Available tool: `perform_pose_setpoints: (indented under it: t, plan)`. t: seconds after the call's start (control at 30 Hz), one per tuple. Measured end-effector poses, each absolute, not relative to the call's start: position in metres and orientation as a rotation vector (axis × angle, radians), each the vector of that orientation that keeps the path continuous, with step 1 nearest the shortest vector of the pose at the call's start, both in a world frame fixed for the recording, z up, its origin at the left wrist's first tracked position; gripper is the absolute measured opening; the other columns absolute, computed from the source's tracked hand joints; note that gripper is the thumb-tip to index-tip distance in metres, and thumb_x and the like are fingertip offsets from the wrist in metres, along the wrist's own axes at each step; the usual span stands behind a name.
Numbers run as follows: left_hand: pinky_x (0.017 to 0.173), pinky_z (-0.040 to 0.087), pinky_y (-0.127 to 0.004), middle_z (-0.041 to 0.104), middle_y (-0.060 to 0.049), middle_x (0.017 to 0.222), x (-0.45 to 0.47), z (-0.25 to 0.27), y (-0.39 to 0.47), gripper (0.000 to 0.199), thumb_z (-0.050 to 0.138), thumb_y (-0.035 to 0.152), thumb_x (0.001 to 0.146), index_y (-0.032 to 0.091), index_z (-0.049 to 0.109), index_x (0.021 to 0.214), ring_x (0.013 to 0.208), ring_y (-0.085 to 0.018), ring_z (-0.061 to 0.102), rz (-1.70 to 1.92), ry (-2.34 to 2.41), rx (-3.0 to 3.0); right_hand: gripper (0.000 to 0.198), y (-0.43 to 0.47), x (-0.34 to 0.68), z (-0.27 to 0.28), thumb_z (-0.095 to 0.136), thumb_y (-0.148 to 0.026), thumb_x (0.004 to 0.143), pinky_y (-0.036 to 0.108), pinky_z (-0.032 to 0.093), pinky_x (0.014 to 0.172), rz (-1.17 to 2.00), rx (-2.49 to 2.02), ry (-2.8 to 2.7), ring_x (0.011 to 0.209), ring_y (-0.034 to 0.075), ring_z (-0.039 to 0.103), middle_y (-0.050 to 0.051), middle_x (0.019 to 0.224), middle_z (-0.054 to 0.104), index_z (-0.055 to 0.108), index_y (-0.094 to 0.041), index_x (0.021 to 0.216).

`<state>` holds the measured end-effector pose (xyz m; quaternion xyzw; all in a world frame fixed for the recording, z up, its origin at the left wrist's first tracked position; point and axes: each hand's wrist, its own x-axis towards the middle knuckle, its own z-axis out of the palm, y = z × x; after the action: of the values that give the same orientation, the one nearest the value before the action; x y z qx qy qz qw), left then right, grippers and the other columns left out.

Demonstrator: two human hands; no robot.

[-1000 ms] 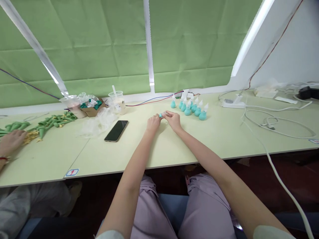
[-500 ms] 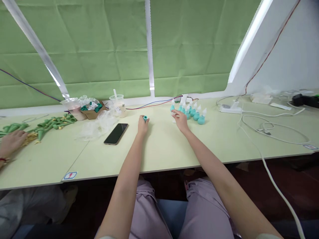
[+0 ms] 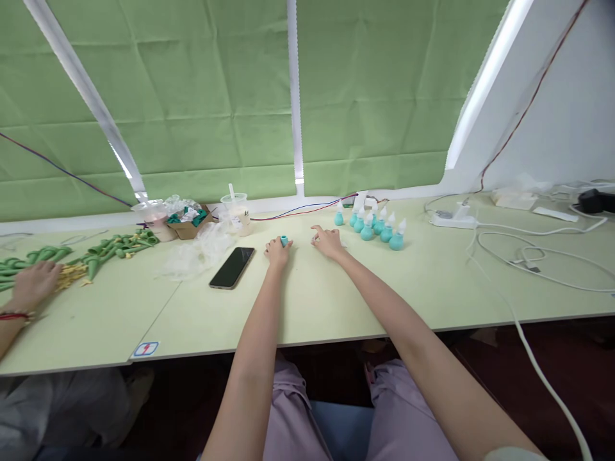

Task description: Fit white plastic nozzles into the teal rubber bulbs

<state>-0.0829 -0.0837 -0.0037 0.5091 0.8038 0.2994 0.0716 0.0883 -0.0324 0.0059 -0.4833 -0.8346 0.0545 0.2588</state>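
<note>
My left hand (image 3: pixel 277 251) is wrapped round a small teal pot (image 3: pixel 284 240), holding it upright on the table with its round opening facing up. My right hand (image 3: pixel 328 243) is just to the right of it, low over the table, with the index finger reaching forward and the other fingers curled. Whatever its fingertips pinch is too small to make out. Beyond my right hand stand several round teal pots (image 3: pixel 367 232), each topped with a white pointed tip (image 3: pixel 402 225). One such pot (image 3: pixel 339 218) stands a little apart at the left of the group.
A phone (image 3: pixel 232 267) lies left of my left hand. Behind it are crumpled clear plastic (image 3: pixel 196 250), a lidded cup (image 3: pixel 235 214) and a small cardboard box (image 3: pixel 192 226). Another person's hand (image 3: pixel 36 282) rests at green pieces (image 3: pixel 115 246). White cables and a power strip (image 3: pixel 453 219) lie right.
My right hand has moved left, away from the teal pots and towards my left hand. My left hand still holds its pot. The camera view has shifted slightly.
</note>
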Motion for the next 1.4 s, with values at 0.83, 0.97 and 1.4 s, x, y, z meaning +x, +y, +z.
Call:
perform_pose_setpoints:
  t: [0.83,0.97,1.4]
  plan:
    - [0.100,0.029,-0.038,0.054,-0.009,0.125,-0.032,0.015,-0.112,0.026,0.044,0.024,0.090,0.022,0.052,0.115,0.116,-0.025,0.045,1.200,2.096,2.458,0.011,-0.034,0.170,-0.002,0.063,-0.020,0.075,0.031,0.046,0.079,0.304,-1.171,-1.930,0.071,0.015,0.058,0.003,0.083,0.064,0.067,-0.018,0.084]
    - [0.098,0.032,-0.036,0.059,-0.008,0.119,-0.027,0.013,-0.109,0.030,0.049,0.035,0.090,0.023,0.052,0.117,0.112,-0.023,0.049,1.182,1.980,2.489,0.014,-0.048,0.148,0.009,0.064,-0.031,0.077,0.027,0.048,0.069,0.461,-0.974,-1.804,0.066,0.012,0.062,0.000,0.089,0.069,0.065,-0.022,0.089]
    - [0.087,0.040,-0.031,0.070,-0.004,0.091,-0.028,0.013,-0.105,0.016,0.055,0.032,0.088,0.024,0.068,0.093,0.087,-0.017,0.059,1.180,1.968,2.290,0.013,-0.062,0.122,0.008,0.063,-0.034,0.077,0.027,0.050,0.071,0.750,-0.802,-1.752,0.076,0.015,0.067,0.000,0.086,0.072,0.068,-0.023,0.083]
